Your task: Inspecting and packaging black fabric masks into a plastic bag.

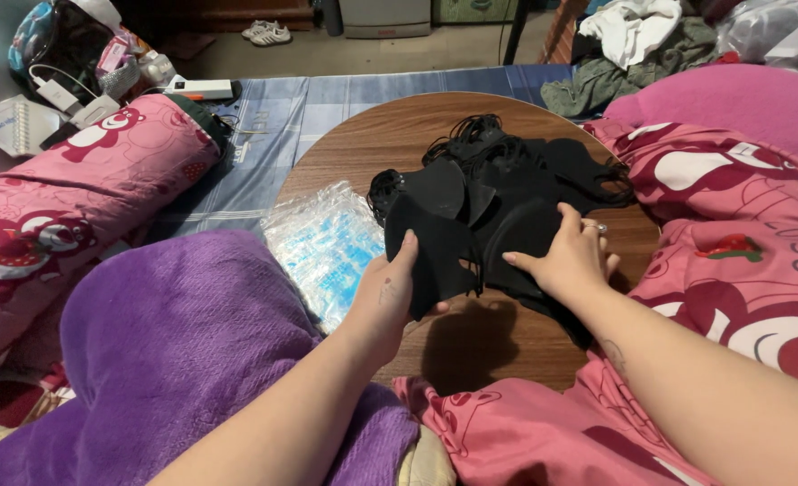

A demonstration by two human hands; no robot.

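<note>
Left hand (388, 292) pinched one black fabric face mask (435, 247) by its edge w/ thumb over it, right hand (568, 259) lay flat & open on the black mask pile (516, 184) atop the round wooden surface (471, 346); best to peel singly, pile pinned.

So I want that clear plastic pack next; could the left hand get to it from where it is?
Probably yes. The left hand holds a black mask right beside the plastic pack, with nothing between them, though it would have to release the mask first.
</note>
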